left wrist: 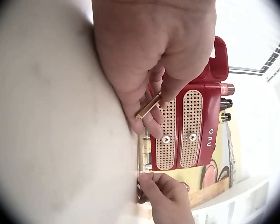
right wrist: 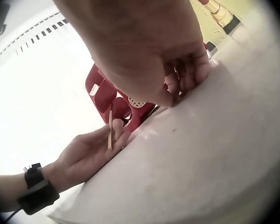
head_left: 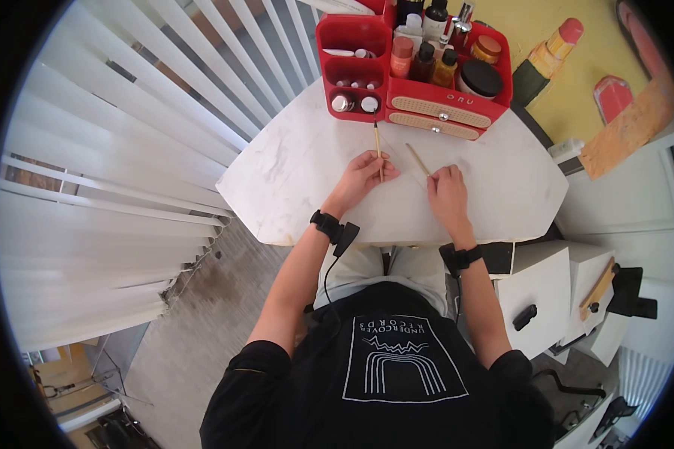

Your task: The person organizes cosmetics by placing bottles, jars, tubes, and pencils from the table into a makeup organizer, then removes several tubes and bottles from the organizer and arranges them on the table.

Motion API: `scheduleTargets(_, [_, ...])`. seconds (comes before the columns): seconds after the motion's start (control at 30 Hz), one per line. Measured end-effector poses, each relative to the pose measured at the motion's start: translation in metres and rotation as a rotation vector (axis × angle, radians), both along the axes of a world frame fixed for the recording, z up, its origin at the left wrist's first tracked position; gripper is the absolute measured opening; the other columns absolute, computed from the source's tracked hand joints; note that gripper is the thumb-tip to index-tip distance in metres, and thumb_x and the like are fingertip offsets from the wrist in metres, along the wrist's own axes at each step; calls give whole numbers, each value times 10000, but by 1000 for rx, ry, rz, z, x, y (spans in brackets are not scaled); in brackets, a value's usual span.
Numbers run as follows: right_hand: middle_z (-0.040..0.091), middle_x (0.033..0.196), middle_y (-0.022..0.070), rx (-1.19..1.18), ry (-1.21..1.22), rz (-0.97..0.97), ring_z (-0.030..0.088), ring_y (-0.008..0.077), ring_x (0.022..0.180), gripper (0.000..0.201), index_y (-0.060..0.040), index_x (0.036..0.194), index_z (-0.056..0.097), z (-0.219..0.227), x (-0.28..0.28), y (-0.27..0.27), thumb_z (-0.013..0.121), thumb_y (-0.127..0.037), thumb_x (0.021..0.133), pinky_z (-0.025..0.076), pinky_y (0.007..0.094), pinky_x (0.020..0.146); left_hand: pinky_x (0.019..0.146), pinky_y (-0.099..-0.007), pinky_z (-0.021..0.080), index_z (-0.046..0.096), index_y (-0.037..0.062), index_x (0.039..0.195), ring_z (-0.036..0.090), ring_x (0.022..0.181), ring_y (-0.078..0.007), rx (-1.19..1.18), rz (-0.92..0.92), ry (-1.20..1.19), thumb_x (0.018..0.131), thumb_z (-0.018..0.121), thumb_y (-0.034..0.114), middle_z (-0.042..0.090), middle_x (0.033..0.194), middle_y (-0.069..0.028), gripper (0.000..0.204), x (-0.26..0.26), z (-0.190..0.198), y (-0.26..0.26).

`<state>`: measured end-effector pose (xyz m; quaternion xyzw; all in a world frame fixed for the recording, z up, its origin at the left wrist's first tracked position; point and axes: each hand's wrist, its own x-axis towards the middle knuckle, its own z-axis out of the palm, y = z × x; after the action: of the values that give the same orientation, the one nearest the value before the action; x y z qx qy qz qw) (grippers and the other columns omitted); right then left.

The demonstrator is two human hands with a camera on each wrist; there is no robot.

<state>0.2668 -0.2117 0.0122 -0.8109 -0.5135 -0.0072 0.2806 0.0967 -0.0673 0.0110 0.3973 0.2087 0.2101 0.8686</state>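
Observation:
In the head view my left hand (head_left: 363,178) holds a slim gold makeup brush (head_left: 377,141) with a dark tip, pointing away toward a red organizer. The left wrist view shows the square gold handle end (left wrist: 147,107) sticking out between thumb and fingers. To the right, my right hand (head_left: 448,196) pinches the near end of a second thin gold stick (head_left: 417,159), low over the white table (head_left: 292,172). This stick slants away to the left, and its kind is not clear. In the right wrist view the curled right fingers (right wrist: 189,72) largely hide it.
The red organizer (head_left: 374,71) stands at the table's far edge, with bottles, jars and two woven-front drawers. White blinds (head_left: 180,90) hang on the left. White cabinets (head_left: 535,299) stand at the right, and a painted lipstick (head_left: 550,60) shows on the yellow surface behind.

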Motion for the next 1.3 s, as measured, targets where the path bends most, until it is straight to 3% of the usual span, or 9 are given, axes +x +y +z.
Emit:
scheduleTargets(0.23, [633, 820, 166, -133, 166, 111, 615, 336, 727, 120, 10, 835, 564, 22, 13, -4, 617, -98, 843, 509, 409, 670, 981, -355, 465, 528, -11, 1097, 605, 1048, -239, 16, 66, -21, 999, 449, 144, 594, 1045, -109, 200, 4, -13, -2])
scheduleTargets(0.37, [647, 759, 106, -43, 561, 261, 626, 209, 696, 93, 12, 862, 588, 54, 16, -5, 636, -61, 830, 503, 306, 651, 949, -319, 461, 534, -9, 1098, 600, 1050, -211, 137, 99, 110, 1000, 461, 171, 604, 1059, -100, 217, 12, -2, -12])
scheduleTargets(0.43, [641, 749, 75, -50, 634, 265, 617, 159, 696, 88, 8, 870, 598, 67, 15, -4, 644, -51, 824, 496, 278, 646, 871, -287, 478, 554, -27, 1067, 612, 997, -162, 640, 88, 258, 981, 499, 186, 639, 1020, -105, 236, 16, 4, -14])
scheduleTargets(0.53, [621, 727, 34, 1, 695, 279, 592, 95, 697, 94, 8, 868, 605, 74, 20, 2, 659, -47, 815, 487, 248, 643, 808, -272, 482, 559, -17, 1069, 614, 930, -123, 915, 1, 269, 987, 478, 167, 655, 995, -87, 217, 19, 27, -24])
scheduleTargets(0.63, [629, 758, 42, 77, 899, 264, 602, 102, 701, 109, 9, 893, 596, 68, 23, 7, 662, -26, 814, 490, 237, 642, 790, -252, 467, 580, 5, 1095, 590, 870, -106, 597, -193, 174, 1006, 446, 178, 629, 930, -36, 236, 24, 35, -29])
scheduleTargets(0.8, [640, 846, 76, 228, 1219, 295, 654, 140, 748, 194, 30, 985, 570, 79, 18, 9, 672, -12, 825, 526, 241, 660, 740, -239, 469, 584, 9, 1072, 557, 764, -88, 581, -239, 145, 998, 453, 159, 598, 858, -14, 212, 26, 33, -27])
scheduleTargets(0.93, [638, 839, 74, 118, 1191, 338, 667, 150, 777, 177, 35, 986, 590, 80, 25, 7, 666, -7, 832, 538, 248, 682, 726, -236, 468, 583, 12, 1081, 530, 731, -81, 636, -350, 223, 988, 475, 147, 601, 865, -11, 196, 24, 35, -20])
scheduleTargets(1.1, [673, 894, 105, 140, 1011, 326, 676, 170, 783, 184, 32, 976, 624, 98, 49, 9, 674, 28, 798, 547, 272, 712, 730, -230, 472, 587, 14, 1090, 552, 753, -80, 694, -226, 251, 970, 517, 168, 619, 902, -21, 208, 25, 29, -18])
scheduleTargets(1.3, [684, 908, 129, 688, 752, 246, 677, 183, 851, 258, 54, 1064, 624, 204, 105, 36, 676, -44, 831, 534, 267, 806, 742, -237, 495, 575, 3, 1119, 591, 798, -97, 578, -189, 410, 955, 554, 188, 621, 955, -38, 249, 22, 3, 10])
